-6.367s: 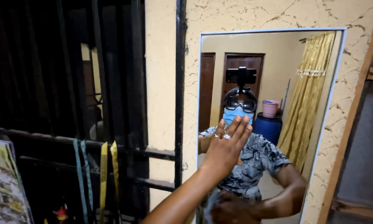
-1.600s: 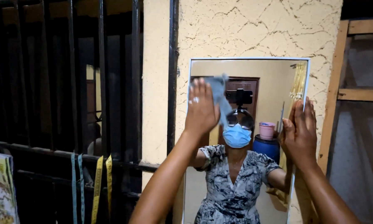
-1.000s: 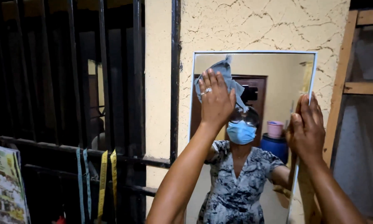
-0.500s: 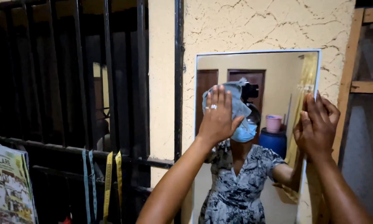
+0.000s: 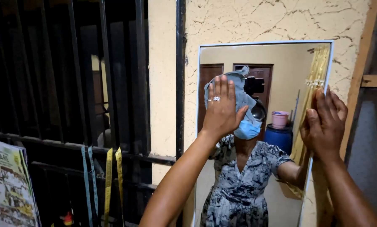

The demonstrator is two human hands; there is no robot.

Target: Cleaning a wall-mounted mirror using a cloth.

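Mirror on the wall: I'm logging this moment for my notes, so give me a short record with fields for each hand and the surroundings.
left hand: flat, pressing a grey-blue cloth against the mirror glass
right hand: open, holding the mirror's right edge
mirror: white-framed, on a cracked yellow wall
left of mirror: black window bars, hanging tape measures

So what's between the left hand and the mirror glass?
A blue-grey cloth lies between them: the left hand presses it flat against the mirror. The head view shows it sticking out past the fingers.
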